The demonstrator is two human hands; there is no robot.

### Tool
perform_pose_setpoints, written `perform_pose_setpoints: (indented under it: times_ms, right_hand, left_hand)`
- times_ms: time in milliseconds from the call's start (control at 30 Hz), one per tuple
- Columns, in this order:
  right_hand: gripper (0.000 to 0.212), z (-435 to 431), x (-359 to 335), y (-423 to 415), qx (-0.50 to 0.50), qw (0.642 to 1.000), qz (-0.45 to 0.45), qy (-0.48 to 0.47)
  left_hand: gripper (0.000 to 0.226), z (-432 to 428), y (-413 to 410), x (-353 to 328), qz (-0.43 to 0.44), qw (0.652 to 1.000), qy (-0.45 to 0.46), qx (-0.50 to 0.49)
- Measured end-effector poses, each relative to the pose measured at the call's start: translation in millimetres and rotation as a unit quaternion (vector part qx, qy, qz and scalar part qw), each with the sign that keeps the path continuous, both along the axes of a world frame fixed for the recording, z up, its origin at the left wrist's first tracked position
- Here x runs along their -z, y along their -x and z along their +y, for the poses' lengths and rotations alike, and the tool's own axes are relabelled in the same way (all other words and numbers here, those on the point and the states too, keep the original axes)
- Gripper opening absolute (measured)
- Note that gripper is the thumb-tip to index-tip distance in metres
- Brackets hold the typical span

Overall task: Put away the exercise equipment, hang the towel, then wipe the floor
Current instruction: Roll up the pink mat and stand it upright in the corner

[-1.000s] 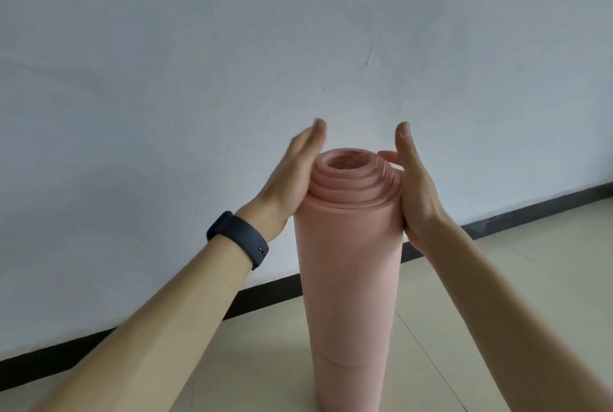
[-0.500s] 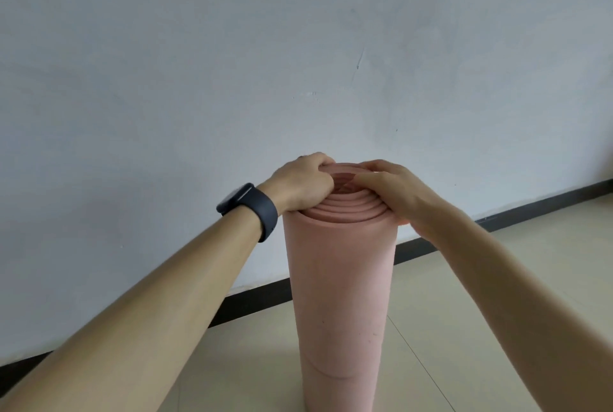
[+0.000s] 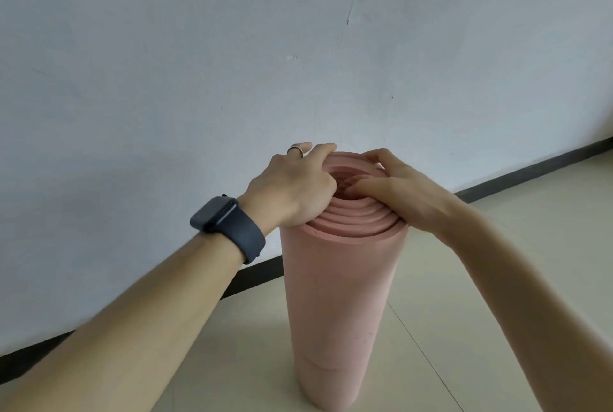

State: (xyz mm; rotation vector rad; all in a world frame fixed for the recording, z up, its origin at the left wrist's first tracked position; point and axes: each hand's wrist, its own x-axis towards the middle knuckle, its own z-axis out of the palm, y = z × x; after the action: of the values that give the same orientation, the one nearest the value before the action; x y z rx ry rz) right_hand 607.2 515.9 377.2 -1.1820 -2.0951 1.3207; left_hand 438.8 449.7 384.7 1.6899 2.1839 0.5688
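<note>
Head view. We find a pink rolled mat point(image 3: 341, 295) standing upright on its end on the tiled floor point(image 3: 481, 279), just in front of the black skirting strip point(image 3: 258, 274) at the foot of the pale wall point(image 3: 232, 63). The roll's layers step up toward its core at the top end.

We note the left hand point(image 3: 292, 189) set on the top of the mat from the left. Its fingers point(image 3: 323, 151) are curled over the far rim and its thumb side dips toward the hollow core, so it grips the inner layers of the mat. A thin ring point(image 3: 295, 150) sits on one finger, and a dark watch point(image 3: 227, 224) is strapped at the wrist, left of the mat's top edge.

We note the right hand point(image 3: 401, 191) resting on the top of the mat from the right. Its fingers point(image 3: 371, 156) are bent down onto the layers near the core, closed on the mat. The two hands nearly meet over the core.

Both forearms reach in from the lower corners toward the mat. A floor joint line runs beside the mat's right side.
</note>
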Motion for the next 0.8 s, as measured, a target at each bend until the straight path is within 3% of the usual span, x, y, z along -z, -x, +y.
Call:
perform_pose_setpoints:
  times_ms: [100,233,333,433,567,800]
  right_hand:
    - [0.068,-13.4,-2.2,-4.9,0.0,1.0,-0.022,0.011]
    - [0.062,-55.6,-6.3,-14.4,0.05,0.998,-0.044,0.016]
    - [0.06,-97.7,-19.9,-21.4,0.05,0.992,-0.111,0.031]
    - [0.06,-133.9,-45.4,-29.8,0.033,0.981,-0.183,0.06]
    - [0.061,-181.7,-87.1,-60.8,0.04,0.965,-0.226,0.126]
    - [0.059,-265.7,-201.4,-145.8,0.124,0.95,-0.217,0.187]
  left_hand:
    - [0.067,-18.9,-14.4,-5.1,0.005,0.999,0.028,-0.028]
    - [0.082,-54.4,-44.9,-7.7,0.033,0.985,0.015,-0.17]
    - [0.073,-90.3,-65.4,-16.9,-0.03,0.962,0.077,-0.261]
    - [0.056,-122.4,-76.7,-41.7,-0.043,0.955,0.19,-0.225]
    - [0.055,-164.5,-93.1,-95.1,-0.101,0.941,0.3,-0.118]
    - [0.056,-233.5,-161.8,-210.9,-0.149,0.94,0.304,-0.041]
